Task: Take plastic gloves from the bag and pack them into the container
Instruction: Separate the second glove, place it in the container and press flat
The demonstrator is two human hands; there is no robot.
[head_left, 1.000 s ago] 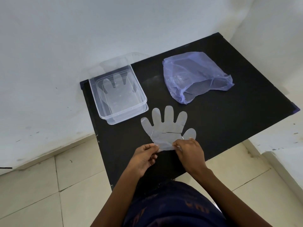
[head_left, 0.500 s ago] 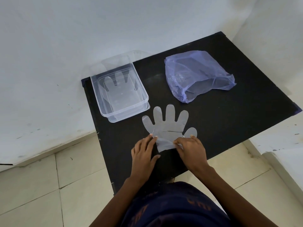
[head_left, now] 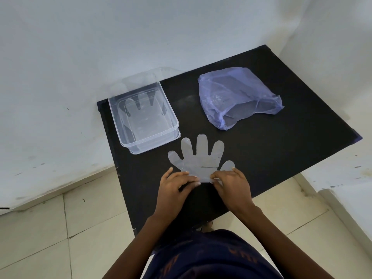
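A clear plastic glove lies flat on the black table, fingers pointing away from me. My left hand and my right hand both pinch its cuff edge at the near side. A clear rectangular container stands at the table's back left with another glove lying flat inside it. The purple plastic bag rests at the back centre, its mouth facing me.
White walls close in behind and to the right of the table. The table's near edge runs just under my wrists, with pale floor tiles below on both sides.
My left hand has slid forward over the cuff's left corner and now grips it beside the right hand. The glove has stayed in place.
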